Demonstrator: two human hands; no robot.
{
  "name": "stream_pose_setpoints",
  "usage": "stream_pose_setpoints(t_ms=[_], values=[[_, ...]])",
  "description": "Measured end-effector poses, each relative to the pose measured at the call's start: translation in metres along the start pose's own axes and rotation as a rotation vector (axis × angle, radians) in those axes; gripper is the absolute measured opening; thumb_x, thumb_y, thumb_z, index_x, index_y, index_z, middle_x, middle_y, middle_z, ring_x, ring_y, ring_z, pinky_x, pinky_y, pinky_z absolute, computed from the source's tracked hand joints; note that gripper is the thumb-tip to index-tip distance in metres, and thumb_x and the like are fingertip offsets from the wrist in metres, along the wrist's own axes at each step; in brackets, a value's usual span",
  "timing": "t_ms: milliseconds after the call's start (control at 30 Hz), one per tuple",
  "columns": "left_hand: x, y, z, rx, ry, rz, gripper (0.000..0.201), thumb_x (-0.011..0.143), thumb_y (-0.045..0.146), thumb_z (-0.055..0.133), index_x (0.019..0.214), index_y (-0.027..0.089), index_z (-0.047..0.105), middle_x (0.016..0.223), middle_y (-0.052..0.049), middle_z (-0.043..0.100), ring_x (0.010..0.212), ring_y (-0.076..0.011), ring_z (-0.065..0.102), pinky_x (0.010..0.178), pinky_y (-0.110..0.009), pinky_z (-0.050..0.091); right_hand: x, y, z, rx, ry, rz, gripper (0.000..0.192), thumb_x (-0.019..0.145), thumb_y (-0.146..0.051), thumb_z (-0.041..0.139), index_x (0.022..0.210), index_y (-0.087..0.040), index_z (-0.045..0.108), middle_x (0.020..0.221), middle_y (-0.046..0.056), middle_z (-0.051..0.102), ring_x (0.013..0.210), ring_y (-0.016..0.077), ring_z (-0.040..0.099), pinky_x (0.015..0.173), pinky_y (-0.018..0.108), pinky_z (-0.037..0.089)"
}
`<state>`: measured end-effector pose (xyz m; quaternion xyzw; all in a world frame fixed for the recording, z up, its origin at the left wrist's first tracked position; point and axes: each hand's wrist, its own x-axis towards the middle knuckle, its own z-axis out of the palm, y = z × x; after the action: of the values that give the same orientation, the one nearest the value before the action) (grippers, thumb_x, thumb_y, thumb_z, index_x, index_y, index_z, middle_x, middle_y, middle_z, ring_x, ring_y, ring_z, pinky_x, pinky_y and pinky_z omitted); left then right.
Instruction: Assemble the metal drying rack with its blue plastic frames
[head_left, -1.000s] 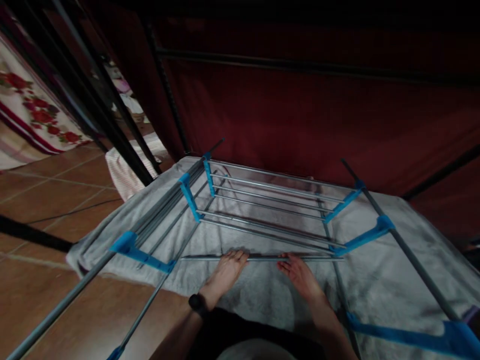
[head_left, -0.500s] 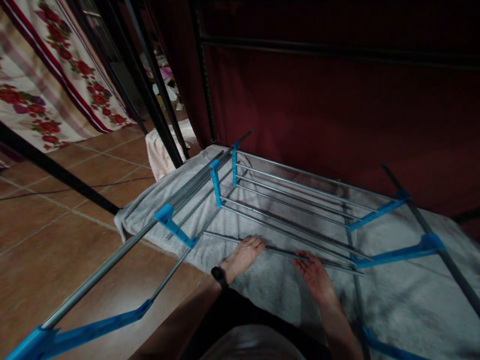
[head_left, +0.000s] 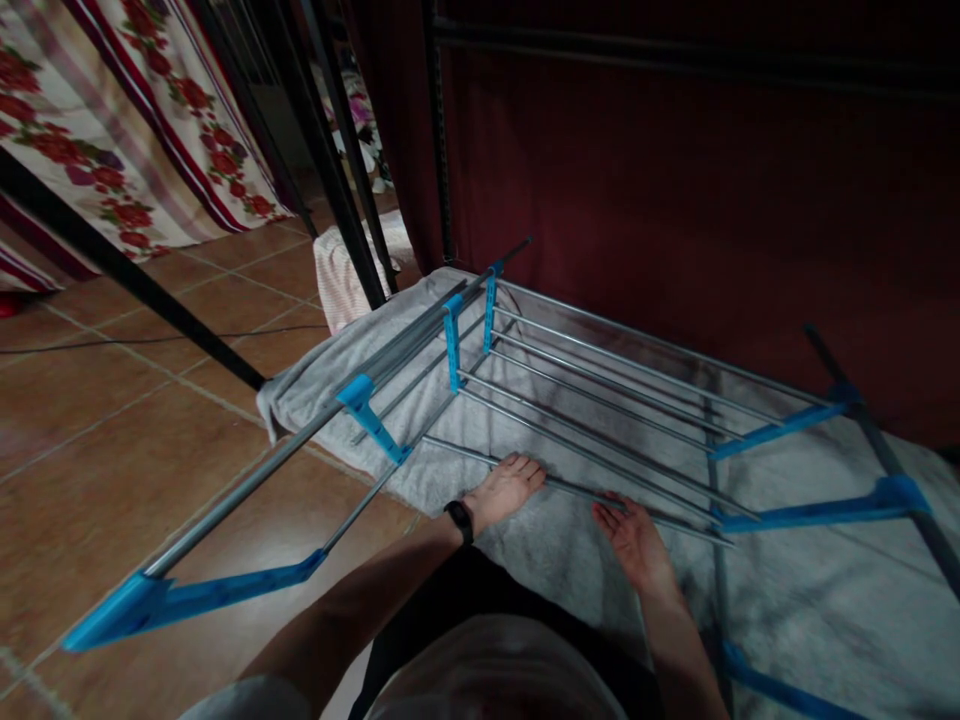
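Note:
A thin grey metal rod [head_left: 574, 487] runs crosswise in front of me, low over the grey blanket and just on my side of a partly built metal rack [head_left: 592, 365]. My left hand [head_left: 510, 488], a black band at its wrist, is closed over the rod from above. My right hand [head_left: 631, 540] holds the rod further right, palm turned up and fingers curled around it. The rod's two ends are loose, near but apart from the rack's side frames. Blue plastic brackets [head_left: 825, 510] join the rack's crossbars to its side tubes.
The rack stands on a grey blanket [head_left: 832, 600]. One side tube with a blue end piece [head_left: 120, 610] reaches out left over the tiled floor [head_left: 97, 480]. Black metal posts [head_left: 334, 150] rise at the left. A dark red cloth [head_left: 675, 200] hangs behind.
The view has shifted slightly, so the rack appears a little further right. Both hands keep their hold on the rod, which has barely moved against the rack.

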<state>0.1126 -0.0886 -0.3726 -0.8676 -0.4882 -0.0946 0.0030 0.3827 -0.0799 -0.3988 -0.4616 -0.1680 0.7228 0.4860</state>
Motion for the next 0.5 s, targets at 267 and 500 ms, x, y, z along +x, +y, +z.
stream_pose_setpoints(t_ms=[267,500], values=[[0.0014,0.0003,0.0003,-0.072,-0.043,-0.005,0.038,0.104,0.022,0.028,0.127,0.014,0.057,0.116,-0.011,0.062,0.108,-0.024,0.055,0.099,-0.039,0.041,-0.0005,0.0006,0.004,0.02,0.005,-0.028,0.014,0.078,-0.031,0.07,0.089,-0.023,0.07,0.094,0.004,0.072,0.092,0.02,0.068,0.097,0.04,0.055],[0.0023,-0.0005,-0.0004,-0.104,-0.068,0.01,0.039,0.104,0.024,0.03,0.134,0.013,0.052,0.119,-0.013,0.061,0.111,-0.0258,0.053,0.102,-0.042,0.039,-0.0046,-0.0006,0.0085,0.018,-0.009,-0.053,0.014,0.079,-0.033,0.071,0.091,-0.025,0.071,0.095,0.001,0.073,0.093,0.0185,0.069,0.099,0.038,0.054]])
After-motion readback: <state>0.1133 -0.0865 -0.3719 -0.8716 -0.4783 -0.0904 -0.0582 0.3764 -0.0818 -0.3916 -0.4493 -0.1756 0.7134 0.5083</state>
